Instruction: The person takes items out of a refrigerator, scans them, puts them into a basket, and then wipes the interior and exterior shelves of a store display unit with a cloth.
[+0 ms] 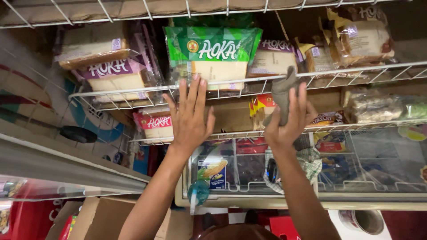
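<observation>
White wire runs across everything I reach for: the front rail of the upper wire shelf crosses just above both my hands. My left hand is flat and spread, fingertips touching the lower edge of the green-topped bread pack that leans over the rail at twelve o'clock. My right hand is closed around a grey cloth, which sticks up from my fingers and touches the rail.

At ten o'clock from my left hand lies a purple-labelled bread pack, with another pale loaf above it. At eight o'clock, on the lower wire shelf, sits a pink-labelled pack. A bare gap opens between my two hands, with brown board behind it. At two o'clock from my right hand, clear-wrapped loaves with yellow ties crowd the upper shelf; at three o'clock are knobbly pale snack bags. Below my wrists, at six o'clock, lies the glass-topped freezer chest, holding coloured packets. Cardboard boxes sit at seven o'clock.
</observation>
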